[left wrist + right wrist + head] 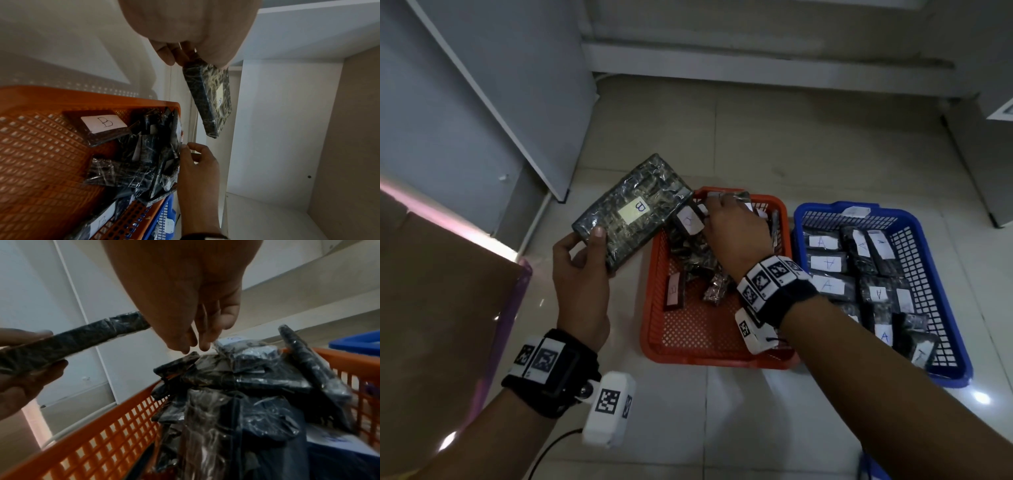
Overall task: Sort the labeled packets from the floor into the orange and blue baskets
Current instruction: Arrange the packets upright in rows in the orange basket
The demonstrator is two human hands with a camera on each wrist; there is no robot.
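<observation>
My left hand (599,246) holds a large black wrapped packet (633,209) with a white "B" label by its near corner, above the floor just left of the orange basket (688,346). The left wrist view shows this packet (209,97) hanging from my left hand (180,53). My right hand (722,212) reaches into the far end of the orange basket, fingers fairly straight and touching the heap of wrapped packets (236,378) there. A "B" packet (102,125) lies flat in that basket. The blue basket (935,274) on the right holds several "A" packets (825,263).
A brown cardboard box (431,291) stands at my left. A white cabinet panel (482,102) rises behind it, and a low white shelf edge (756,58) runs along the back. Glossy tiled floor (722,411) lies in front of both baskets.
</observation>
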